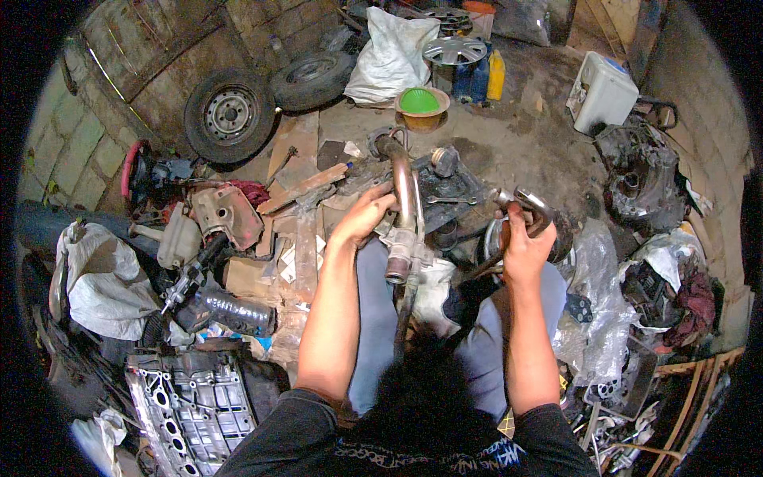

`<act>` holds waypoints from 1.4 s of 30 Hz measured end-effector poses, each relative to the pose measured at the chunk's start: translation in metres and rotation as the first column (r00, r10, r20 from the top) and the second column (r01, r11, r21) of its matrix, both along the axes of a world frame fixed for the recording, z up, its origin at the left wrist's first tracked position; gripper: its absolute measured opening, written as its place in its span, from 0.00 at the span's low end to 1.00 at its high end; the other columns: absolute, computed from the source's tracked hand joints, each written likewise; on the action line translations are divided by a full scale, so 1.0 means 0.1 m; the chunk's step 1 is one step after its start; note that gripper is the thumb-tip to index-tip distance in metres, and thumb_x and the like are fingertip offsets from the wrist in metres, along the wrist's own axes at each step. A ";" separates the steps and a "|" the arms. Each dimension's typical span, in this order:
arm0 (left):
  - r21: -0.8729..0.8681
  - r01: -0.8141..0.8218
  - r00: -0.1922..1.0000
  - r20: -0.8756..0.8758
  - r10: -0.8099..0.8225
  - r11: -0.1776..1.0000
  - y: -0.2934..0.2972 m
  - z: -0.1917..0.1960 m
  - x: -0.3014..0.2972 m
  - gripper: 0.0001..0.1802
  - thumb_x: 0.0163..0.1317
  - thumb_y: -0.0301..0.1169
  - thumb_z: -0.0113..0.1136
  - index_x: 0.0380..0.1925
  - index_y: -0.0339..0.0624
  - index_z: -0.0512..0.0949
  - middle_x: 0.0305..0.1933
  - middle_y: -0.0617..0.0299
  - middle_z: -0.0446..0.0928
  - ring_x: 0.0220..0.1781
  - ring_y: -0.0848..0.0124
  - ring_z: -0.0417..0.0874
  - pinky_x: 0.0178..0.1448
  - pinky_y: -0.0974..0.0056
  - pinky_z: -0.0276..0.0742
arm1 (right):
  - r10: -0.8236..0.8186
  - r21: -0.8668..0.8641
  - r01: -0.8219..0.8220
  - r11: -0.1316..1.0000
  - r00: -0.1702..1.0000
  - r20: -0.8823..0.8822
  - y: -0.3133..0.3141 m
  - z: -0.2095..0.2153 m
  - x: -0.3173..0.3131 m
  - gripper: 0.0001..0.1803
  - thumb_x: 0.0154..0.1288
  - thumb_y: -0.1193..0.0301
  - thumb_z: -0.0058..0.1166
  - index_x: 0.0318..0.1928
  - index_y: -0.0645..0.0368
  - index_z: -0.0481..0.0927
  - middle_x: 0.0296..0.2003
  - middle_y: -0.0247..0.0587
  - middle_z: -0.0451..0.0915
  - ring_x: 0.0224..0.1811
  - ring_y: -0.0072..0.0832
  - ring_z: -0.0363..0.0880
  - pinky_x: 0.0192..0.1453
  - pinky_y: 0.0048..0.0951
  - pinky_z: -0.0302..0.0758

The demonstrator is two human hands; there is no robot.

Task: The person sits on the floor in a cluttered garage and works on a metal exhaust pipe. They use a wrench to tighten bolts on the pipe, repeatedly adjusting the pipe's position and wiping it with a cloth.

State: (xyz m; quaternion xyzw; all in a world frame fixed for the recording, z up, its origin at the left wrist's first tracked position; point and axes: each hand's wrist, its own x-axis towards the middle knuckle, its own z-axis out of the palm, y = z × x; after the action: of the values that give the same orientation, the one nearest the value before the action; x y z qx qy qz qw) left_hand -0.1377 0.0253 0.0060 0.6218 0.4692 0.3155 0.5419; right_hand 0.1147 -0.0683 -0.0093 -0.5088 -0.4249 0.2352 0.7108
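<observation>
left hand (367, 213): fingers curled against the side of a bent metal pipe (405, 195), steadying it near its middle. Looks like a brace rather than a full wrap, thumb hidden.
right hand (520, 242): closed around a dark tool handle (486, 266); fist tight, knuckles up. A shiny metal fitting (528, 203) sits just above the fist, touching it or held with it, can't tell which.
pipe: stands roughly upright between the knees, curved top end pointing away, flanged open end (397, 270) toward the person, over the lap.
step: judging by the grip, pipe is being held still while the right hand readies the tool and fitting. Nothing is mated to the pipe yet as far as I can see.
next move calls for: keeping the left-hand brace firm so the pipe does not roll, and bringing the right hand across to the pipe squarely. Which end it goes to I can't tell.
around: engine block (195, 401) at lower left, two tyres (230, 111) against the back wall, green bowl (421, 103) beyond the pipe, white canister (602, 91) upper right, white sack (99, 278) at left.
</observation>
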 end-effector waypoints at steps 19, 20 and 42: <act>0.219 -0.263 0.903 -0.287 0.319 0.940 -0.11 0.01 -0.18 0.21 0.62 0.40 0.58 0.41 0.29 0.81 0.43 0.42 0.82 0.48 0.58 0.83 0.55 0.61 0.73 | 0.203 -0.107 -0.214 0.971 0.973 -0.106 0.02 0.12 -0.39 0.07 0.65 0.72 0.59 0.39 0.62 0.77 0.28 0.32 0.80 0.24 0.16 0.72 0.26 0.20 0.66; 0.262 -0.289 0.905 -0.240 0.352 0.921 -0.12 0.02 -0.15 0.21 0.62 0.40 0.58 0.41 0.29 0.81 0.43 0.43 0.82 0.47 0.59 0.83 0.54 0.61 0.74 | 0.208 -0.092 -0.218 0.972 0.972 -0.114 0.03 0.11 -0.40 0.08 0.65 0.72 0.59 0.40 0.63 0.77 0.29 0.33 0.80 0.25 0.17 0.74 0.27 0.20 0.67; 0.038 -0.093 0.896 0.440 0.067 0.995 -0.82 0.00 0.54 0.15 0.63 0.21 0.59 0.50 0.30 0.76 0.48 0.55 0.80 0.43 0.72 0.82 0.49 0.67 0.80 | 0.335 -0.228 -0.437 0.870 0.863 -0.377 -0.20 0.18 -0.56 0.18 0.69 0.56 0.54 0.34 0.59 0.76 0.20 0.29 0.71 0.12 0.16 0.61 0.13 0.20 0.55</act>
State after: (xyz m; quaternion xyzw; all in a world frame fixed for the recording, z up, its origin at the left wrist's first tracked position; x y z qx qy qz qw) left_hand -0.0842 -0.0570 0.0058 0.5307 0.3512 0.4824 0.6019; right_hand 0.0583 -0.0885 0.0091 -0.4699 -0.3543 0.5179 0.6208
